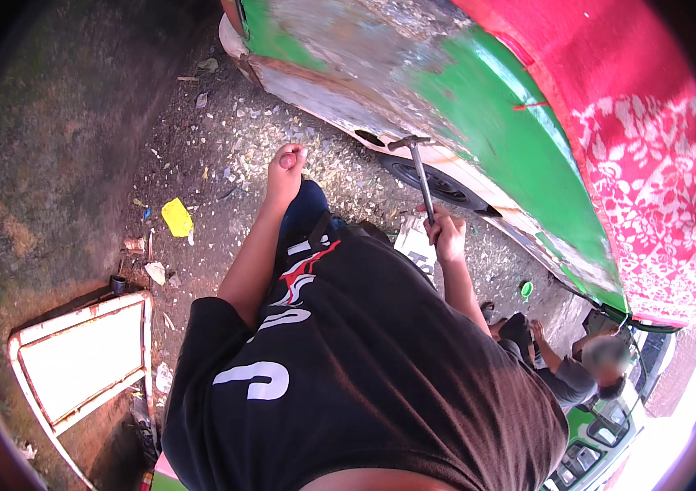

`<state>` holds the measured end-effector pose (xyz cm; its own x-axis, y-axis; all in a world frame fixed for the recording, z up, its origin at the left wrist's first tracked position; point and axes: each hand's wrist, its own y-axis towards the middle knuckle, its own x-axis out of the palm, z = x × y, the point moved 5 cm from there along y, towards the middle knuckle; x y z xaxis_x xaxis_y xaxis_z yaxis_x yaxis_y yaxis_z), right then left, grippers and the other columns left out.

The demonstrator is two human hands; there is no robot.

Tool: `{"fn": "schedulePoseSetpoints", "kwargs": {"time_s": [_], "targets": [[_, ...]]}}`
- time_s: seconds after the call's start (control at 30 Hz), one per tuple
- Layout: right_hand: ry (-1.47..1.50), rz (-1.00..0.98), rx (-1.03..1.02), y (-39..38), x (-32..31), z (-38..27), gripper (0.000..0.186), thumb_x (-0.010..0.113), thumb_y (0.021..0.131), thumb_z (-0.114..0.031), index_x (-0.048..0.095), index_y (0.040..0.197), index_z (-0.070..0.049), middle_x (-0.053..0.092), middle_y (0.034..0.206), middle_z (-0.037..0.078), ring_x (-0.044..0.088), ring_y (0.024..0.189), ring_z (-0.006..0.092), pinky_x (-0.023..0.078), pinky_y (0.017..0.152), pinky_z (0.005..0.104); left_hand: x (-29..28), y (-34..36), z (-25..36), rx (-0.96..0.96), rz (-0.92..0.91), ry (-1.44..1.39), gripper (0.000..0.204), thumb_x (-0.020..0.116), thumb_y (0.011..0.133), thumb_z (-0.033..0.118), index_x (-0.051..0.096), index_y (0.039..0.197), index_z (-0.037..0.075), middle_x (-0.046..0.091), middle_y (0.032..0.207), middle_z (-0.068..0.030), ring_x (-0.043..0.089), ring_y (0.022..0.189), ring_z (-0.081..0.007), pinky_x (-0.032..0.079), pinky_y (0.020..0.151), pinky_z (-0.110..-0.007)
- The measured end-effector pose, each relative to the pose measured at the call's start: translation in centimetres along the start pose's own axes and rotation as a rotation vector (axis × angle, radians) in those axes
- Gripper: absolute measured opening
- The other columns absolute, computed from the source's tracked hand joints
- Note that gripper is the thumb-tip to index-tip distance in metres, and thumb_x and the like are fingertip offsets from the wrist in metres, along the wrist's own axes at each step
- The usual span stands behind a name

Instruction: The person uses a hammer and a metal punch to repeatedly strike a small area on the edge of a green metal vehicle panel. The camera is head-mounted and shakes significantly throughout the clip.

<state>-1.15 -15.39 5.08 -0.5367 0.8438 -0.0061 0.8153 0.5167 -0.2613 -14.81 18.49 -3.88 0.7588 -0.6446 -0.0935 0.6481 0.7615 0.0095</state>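
Observation:
My right hand (pixel 448 235) is wrapped round the lower handle of a hammer (pixel 423 180). Its metal head points away from me, in front of the lower edge of a vehicle body (pixel 495 123) with scraped green and white paint. Out ahead to the left, my left hand (pixel 288 165) is closed in a fist above the littered ground. A small rounded reddish-brown end shows between its fingers; I cannot make out what it is. This fist is apart from the vehicle body and the hammer.
A dark tyre (pixel 438 186) sits under the body's edge. Red floral cloth (pixel 642 188) drapes over the vehicle. Paint flakes and a yellow scrap (pixel 176 218) litter the ground. A rusty white frame (pixel 78 360) stands lower left. Another person (pixel 569 380) crouches at right near a green ring (pixel 526 289).

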Motion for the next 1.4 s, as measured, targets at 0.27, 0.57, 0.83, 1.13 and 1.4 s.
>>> {"fn": "schedulePoseSetpoints", "kwargs": {"time_s": [0.27, 0.57, 0.83, 1.13, 1.4], "targets": [[-0.191, -0.031, 0.124, 1.0, 0.8, 0.1, 0.039, 0.043, 0.085, -0.012, 0.071, 0.105, 0.007, 0.051, 0.052, 0.004, 0.047, 0.045, 0.0094, 0.037, 0.046, 0.0243, -1.6, 0.8, -2.1, -0.073, 0.035, -0.030, 0.018, 0.066, 0.095, 0.020, 0.065, 0.095, 0.001, 0.063, 0.081, -0.0033, 0.057, 0.075, -0.0110, 0.047, 0.072, -0.027], [-0.057, 0.116, 0.236, 2.8, 7.0, -1.0, 0.022, 0.060, 0.097, -0.023, 0.053, 0.106, -0.005, 0.058, 0.066, 0.004, 0.045, 0.047, 0.0072, 0.031, 0.040, 0.0229, -5.6, 4.4, -1.8, -0.032, -0.057, -0.137, 0.014, 0.067, 0.094, 0.012, 0.067, 0.100, 0.000, 0.067, 0.089, -0.0037, 0.060, 0.082, -0.0098, 0.049, 0.077, -0.026], [-0.408, 0.289, 0.250, -0.6, 13.3, -5.6, 0.028, 0.064, 0.095, -0.025, 0.071, 0.103, 0.001, 0.055, 0.060, -0.002, 0.047, 0.053, 0.0053, 0.036, 0.048, 0.0242, -7.8, 7.2, 0.9, -0.143, -0.392, -0.057, 0.016, 0.069, 0.093, 0.016, 0.065, 0.097, 0.000, 0.071, 0.098, -0.0079, 0.065, 0.090, -0.0125, 0.050, 0.081, -0.027], [-0.314, 0.603, 0.216, -8.6, 14.2, -5.1, 0.025, 0.063, 0.096, -0.023, 0.071, 0.088, 0.000, 0.052, 0.057, -0.004, 0.044, 0.050, 0.0029, 0.032, 0.045, 0.0232, -3.7, 6.8, 2.4, -0.186, -0.780, -0.272, 0.007, 0.057, 0.091, -0.004, 0.055, 0.092, 0.002, 0.064, 0.107, -0.0128, 0.062, 0.095, -0.0115, 0.049, 0.088, -0.027], [-0.073, 0.711, 0.292, -10.6, 13.3, -3.5, 0.028, 0.063, 0.095, -0.023, 0.069, 0.084, 0.001, 0.049, 0.054, -0.003, 0.042, 0.047, 0.0042, 0.031, 0.045, 0.0242, -2.1, 7.0, 1.9, -0.169, -0.843, -0.087, 0.006, 0.060, 0.089, -0.002, 0.060, 0.094, 0.002, 0.068, 0.099, -0.0056, 0.063, 0.091, -0.0141, 0.048, 0.085, -0.027]]}}
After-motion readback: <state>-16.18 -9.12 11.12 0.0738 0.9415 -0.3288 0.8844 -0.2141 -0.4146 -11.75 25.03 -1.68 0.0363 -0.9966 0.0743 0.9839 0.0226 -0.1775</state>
